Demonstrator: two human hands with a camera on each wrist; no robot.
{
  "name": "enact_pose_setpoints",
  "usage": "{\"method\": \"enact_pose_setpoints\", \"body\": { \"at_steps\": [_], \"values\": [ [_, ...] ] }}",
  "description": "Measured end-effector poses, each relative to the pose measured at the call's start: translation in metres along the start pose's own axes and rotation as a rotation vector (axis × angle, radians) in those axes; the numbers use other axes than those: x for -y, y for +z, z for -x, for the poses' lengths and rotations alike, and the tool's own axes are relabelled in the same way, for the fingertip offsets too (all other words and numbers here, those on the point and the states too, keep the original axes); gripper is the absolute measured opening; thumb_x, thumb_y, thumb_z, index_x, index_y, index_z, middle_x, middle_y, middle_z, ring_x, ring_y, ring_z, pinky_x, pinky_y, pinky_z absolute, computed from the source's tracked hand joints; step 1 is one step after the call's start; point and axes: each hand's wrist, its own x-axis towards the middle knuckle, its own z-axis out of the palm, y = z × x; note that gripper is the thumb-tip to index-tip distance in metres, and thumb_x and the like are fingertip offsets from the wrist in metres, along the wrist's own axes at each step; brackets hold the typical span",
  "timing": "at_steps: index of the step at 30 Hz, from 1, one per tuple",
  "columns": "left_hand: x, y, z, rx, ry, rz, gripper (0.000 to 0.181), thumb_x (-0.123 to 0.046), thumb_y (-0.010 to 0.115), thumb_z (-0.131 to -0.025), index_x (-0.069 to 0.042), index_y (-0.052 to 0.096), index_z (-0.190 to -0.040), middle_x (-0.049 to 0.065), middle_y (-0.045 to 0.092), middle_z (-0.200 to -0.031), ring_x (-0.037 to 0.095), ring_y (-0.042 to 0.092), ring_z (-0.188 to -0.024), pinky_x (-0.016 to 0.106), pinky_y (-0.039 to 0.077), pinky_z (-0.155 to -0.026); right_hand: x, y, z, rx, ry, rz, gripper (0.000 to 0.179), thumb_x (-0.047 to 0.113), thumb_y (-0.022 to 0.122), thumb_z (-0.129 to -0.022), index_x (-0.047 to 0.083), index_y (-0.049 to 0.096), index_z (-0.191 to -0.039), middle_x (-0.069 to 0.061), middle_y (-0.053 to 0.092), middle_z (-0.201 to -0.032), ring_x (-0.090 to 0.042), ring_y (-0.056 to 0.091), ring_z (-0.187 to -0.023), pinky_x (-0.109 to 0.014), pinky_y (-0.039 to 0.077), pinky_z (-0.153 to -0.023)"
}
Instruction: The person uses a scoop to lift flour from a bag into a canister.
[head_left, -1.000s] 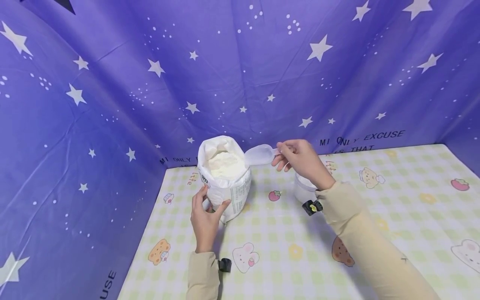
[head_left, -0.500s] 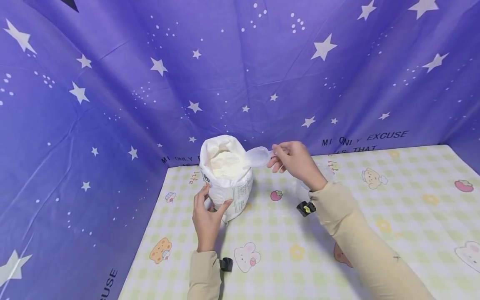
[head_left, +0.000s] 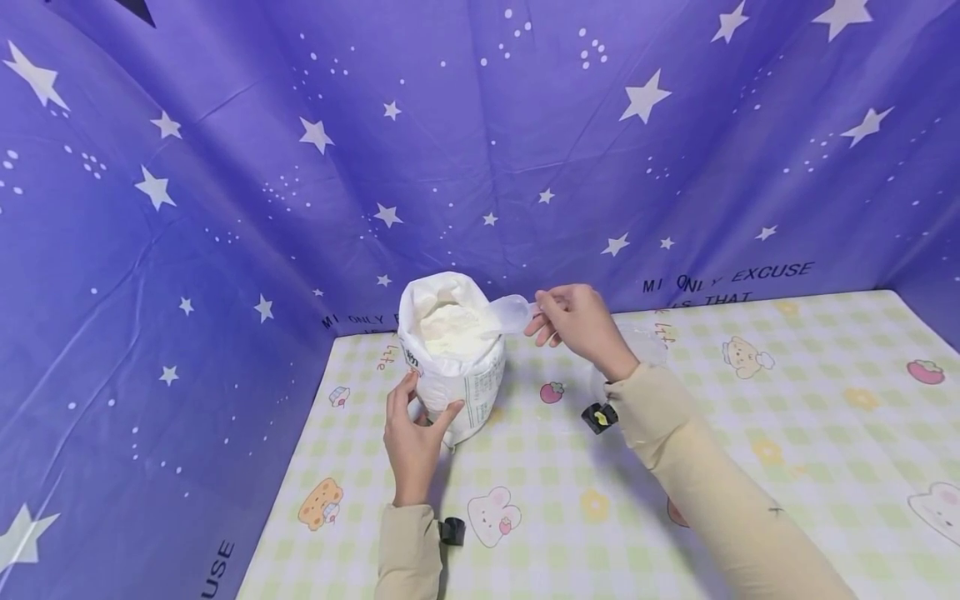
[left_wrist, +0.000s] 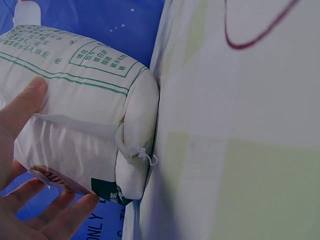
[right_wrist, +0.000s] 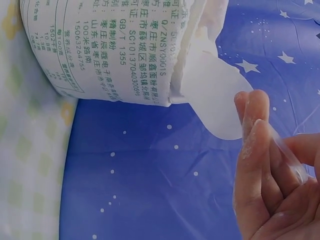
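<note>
An open white bag of flour (head_left: 468, 400) stands upright at the back of the table, rolled down at the top, with pale flour (head_left: 450, 327) showing inside. My left hand (head_left: 415, 437) grips its lower near side; in the left wrist view the thumb lies on one face and the fingers (left_wrist: 75, 215) reach round the other. Between thumb and fingers, my right hand (head_left: 577, 325) holds a translucent scoop (head_left: 510, 314) by its handle. The scoop's head overlaps the bag's right rim, and in the right wrist view the scoop (right_wrist: 220, 102) reaches into the mouth. White powder dusts the right fingers (right_wrist: 254, 142).
A clear plastic container (head_left: 648, 346) stands on the table behind the right wrist, partly hidden by the sleeve. A checked cloth (head_left: 540, 467) with cartoon prints covers the table. Close behind the bag hangs a purple star-patterned curtain (head_left: 450, 167), which also runs along the left side.
My right hand has moved left with the scoop, bringing its head further over the bag's rim. More of the clear container shows behind the wrist. The left hand keeps its grip on the bag.
</note>
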Motion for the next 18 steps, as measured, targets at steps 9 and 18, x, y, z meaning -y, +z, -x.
{"method": "enact_pose_setpoints", "body": {
  "at_steps": [9,18],
  "values": [
    [-0.002,0.001,-0.001,0.002,0.005,0.001,0.074,-0.038,0.088,-0.073,-0.015,0.056,-0.135,0.002,0.053,-0.142,0.025,0.057,-0.122,0.038,0.061,-0.091,-0.002,0.005,-0.002,-0.003,-0.005,-0.034,0.035,0.022,0.050,-0.105,-0.007,0.068,-0.105,-0.017,0.075,-0.081,-0.016,0.069,-0.059,-0.028,0.062,-0.056],
    [0.000,0.000,0.001,0.002,0.009,0.006,0.075,-0.038,0.088,-0.073,-0.014,0.056,-0.136,0.002,0.052,-0.142,0.027,0.058,-0.122,0.038,0.060,-0.092,-0.006,0.013,-0.006,-0.006,0.004,-0.050,0.034,0.022,0.049,-0.105,-0.006,0.068,-0.102,-0.015,0.075,-0.079,-0.016,0.069,-0.058,-0.028,0.061,-0.054]
  ]
}}
